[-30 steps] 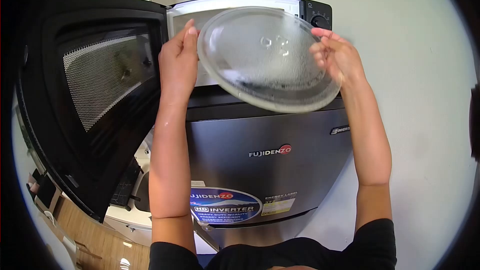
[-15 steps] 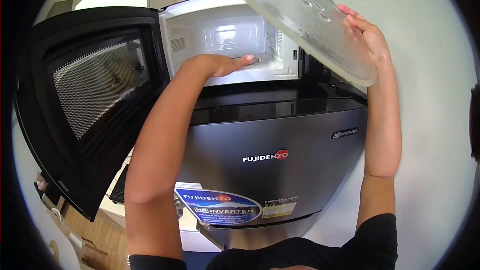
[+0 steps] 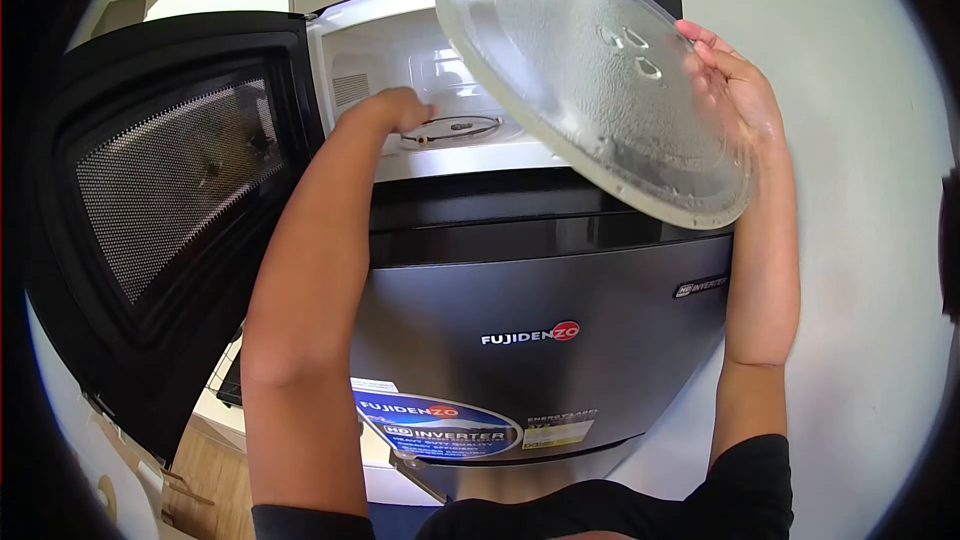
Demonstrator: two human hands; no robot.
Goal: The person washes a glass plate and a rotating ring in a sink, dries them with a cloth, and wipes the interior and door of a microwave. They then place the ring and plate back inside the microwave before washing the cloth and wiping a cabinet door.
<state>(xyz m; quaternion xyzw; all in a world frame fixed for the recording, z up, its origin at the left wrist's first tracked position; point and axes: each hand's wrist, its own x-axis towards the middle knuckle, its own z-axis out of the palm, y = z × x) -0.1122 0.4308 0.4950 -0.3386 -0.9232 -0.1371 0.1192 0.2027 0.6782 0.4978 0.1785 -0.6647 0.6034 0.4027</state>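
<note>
The glass plate (image 3: pixel 590 70), beaded with water and tilted in front of the microwave's (image 3: pixel 455 161) right front edge, could slip, as only the right hand (image 3: pixel 745 100) pinches its rim; its low edge might knock the fridge (image 3: pixel 600 285). Whether the blurred left hand (image 3: pixel 397 110), beside the roller ring (image 3: pixel 422 140), grips anything cannot be told. Two hands, one plate, one ring, one microwave, one fridge.

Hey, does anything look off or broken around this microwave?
Nothing looks spilled or damaged. The glass plate is tilted, but the right hand is holding it that way, and it seems beaded with moisture. The roller ring lies inside the open microwave; I can't tell if it's centred.
</note>
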